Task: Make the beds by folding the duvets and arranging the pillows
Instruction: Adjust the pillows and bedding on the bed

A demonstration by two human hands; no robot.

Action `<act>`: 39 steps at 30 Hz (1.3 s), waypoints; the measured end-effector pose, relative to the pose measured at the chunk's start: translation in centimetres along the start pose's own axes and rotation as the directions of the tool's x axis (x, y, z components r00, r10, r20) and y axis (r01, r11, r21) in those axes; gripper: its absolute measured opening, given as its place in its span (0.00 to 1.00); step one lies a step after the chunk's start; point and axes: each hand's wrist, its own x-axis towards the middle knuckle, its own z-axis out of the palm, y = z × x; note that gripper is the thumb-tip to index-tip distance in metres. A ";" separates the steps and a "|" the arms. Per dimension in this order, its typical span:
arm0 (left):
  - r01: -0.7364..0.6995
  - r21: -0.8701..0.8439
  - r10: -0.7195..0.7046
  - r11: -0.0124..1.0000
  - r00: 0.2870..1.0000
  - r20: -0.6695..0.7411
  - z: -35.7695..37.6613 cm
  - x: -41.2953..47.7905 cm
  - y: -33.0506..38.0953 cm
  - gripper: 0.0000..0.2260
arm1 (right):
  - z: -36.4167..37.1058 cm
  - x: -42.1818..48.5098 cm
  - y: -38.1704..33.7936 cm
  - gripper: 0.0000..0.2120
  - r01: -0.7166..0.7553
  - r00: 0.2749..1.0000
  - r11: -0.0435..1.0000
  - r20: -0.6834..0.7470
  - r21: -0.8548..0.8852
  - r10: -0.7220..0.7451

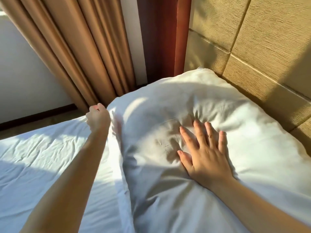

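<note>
A plump white pillow (pixel 193 101) lies at the head of the bed against the padded headboard (pixel 262 47). My right hand (pixel 204 152) presses flat on the pillow's middle with fingers spread, denting it. My left hand (pixel 97 117) reaches to the pillow's far left edge with curled fingers. Its fingertips are turned away from the camera, so whether it grips the pillow's edge is unclear. A wrinkled white sheet (pixel 42 157) covers the mattress to the left of the pillow.
Tan curtains (pixel 75 47) hang beyond the far side of the bed, with a red-brown wooden post (pixel 161 39) beside them. A white wall with a dark skirting strip (pixel 33 116) shows at the left. Sunlight falls across the bed.
</note>
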 end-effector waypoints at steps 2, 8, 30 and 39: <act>-0.234 -0.053 0.237 0.971 0.970 0.054 -1.2 -5.4 1.2 0.18 | -0.2 0.1 -0.2 0.30 -0.005 0.999 1.000 0.033 -0.014 0.005; -0.661 0.235 0.436 0.712 0.679 0.590 -3.4 -25.8 -2.0 0.30 | -3.6 -0.4 0.8 0.21 0.080 0.996 0.993 0.044 0.086 -0.084; -0.815 0.239 0.648 0.527 0.568 0.508 -9.3 -37.1 5.6 0.27 | -16.1 -16.4 10.8 0.21 -0.304 0.947 0.892 0.006 0.334 0.320; -0.895 0.301 0.582 0.330 0.444 0.682 -9.2 -45.1 -6.4 0.25 | -8.6 -24.3 12.1 0.25 -0.520 0.821 0.822 0.400 0.233 0.407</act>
